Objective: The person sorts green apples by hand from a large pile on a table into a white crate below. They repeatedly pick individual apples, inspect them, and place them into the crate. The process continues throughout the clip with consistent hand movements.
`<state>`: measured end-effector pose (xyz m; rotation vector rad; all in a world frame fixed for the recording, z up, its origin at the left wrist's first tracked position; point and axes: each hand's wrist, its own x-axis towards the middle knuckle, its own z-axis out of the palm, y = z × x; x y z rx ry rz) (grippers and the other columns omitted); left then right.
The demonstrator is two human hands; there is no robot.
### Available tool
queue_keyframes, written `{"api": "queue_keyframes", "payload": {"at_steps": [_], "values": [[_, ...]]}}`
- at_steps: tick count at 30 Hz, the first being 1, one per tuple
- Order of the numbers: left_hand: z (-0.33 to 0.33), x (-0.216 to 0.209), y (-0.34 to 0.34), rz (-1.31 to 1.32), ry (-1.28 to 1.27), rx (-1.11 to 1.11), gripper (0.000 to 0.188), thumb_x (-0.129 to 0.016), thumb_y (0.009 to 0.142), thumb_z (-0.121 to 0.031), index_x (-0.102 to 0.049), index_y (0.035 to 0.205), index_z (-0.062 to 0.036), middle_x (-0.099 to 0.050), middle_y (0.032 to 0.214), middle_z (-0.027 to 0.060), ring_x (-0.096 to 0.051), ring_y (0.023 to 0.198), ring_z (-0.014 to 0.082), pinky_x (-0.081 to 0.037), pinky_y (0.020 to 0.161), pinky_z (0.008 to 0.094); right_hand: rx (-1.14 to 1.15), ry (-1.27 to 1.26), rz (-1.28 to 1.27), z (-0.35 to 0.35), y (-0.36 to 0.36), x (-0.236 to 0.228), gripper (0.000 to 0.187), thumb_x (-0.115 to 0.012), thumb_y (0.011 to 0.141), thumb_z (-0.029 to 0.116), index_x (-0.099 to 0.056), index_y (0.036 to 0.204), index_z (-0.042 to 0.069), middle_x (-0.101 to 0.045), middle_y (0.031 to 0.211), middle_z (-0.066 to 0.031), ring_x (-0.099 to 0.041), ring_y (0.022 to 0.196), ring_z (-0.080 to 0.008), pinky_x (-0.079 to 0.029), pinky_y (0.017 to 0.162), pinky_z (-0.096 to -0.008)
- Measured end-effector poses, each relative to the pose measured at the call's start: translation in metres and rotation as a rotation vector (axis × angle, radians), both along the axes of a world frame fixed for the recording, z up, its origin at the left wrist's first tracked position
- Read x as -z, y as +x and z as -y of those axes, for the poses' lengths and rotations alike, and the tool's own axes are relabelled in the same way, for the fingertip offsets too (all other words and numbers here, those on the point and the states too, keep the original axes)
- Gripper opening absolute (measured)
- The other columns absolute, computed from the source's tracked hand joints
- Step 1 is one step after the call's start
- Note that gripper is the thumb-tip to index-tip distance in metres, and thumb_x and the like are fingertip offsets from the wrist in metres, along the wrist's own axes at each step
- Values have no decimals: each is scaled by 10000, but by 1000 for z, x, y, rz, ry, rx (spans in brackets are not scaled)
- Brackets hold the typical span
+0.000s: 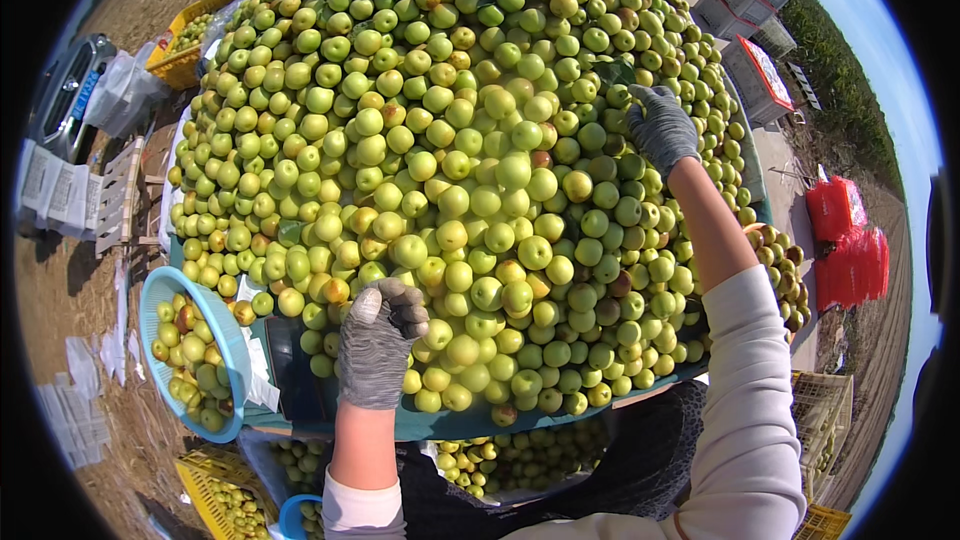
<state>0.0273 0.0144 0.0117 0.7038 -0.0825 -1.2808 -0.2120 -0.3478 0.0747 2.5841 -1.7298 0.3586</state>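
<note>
A big heap of small round yellow-green fruits (455, 202), some blushed brown, looks like jujubes and covers the table in front of me. My left hand (375, 340), in a grey knit glove, is at the heap's near edge with its fingers curled in. Whatever those fingers hold, if anything, is hidden; a jujube (438, 333) shows right beside the fingertips. Also gloved in grey, my right hand (662, 130) reaches out over the far right of the heap. Its fingers are stretched out and somewhat apart, close to the fruits, and nothing shows in them.
A blue basin (243, 380) of fruits stands at the table's left edge, beside a dark flat box (300, 365). Yellow crates (205, 480) with fruits sit lower left and a yellow crate (172, 68) far left. Cartons (757, 80) and red bundles (850, 265) lie to the right.
</note>
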Motion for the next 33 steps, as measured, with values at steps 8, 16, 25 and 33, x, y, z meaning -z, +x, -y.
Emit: {"api": "queue_keyframes", "payload": {"at_steps": [8,16,25,33], "values": [[12,-20,-21,-159,-71,104,574,-545,929,-388,-383,1391,-90,-553,1259,174,-638,990,318,-568,816,430,-1050,529,567,-160,96,-16,281,-535,921,249,-604,1127,71,-598,1009,-150,-582,995,-313,-471,896,-406],[-4,-20,-4,-202,-61,-54,183,-550,946,-207,-551,1072,-74,-560,896,59,-494,614,129,-442,440,219,-51,-478,458,47,98,-5,347,-652,810,289,-615,1094,93,-574,1137,-143,-510,1064,-318,-388,966,-429],[-2,-23,-11,-166,47,-77,204,-647,877,-197,-567,1025,-83,-573,858,74,-542,611,168,-453,453,262,30,56,9,195,38,-9,674,-535,811,664,-546,1292,191,-460,1335,-215,-517,1183,-354,-405,1009,-446],[-2,-18,-10,-152,84,-75,213,-630,885,-200,-563,1053,-88,-567,875,73,-539,624,167,-473,470,265,-126,-12,-270,100,62,-16,665,-606,804,593,-510,1327,195,-498,1298,-188,-492,1222,-330,-406,1021,-440]]}}
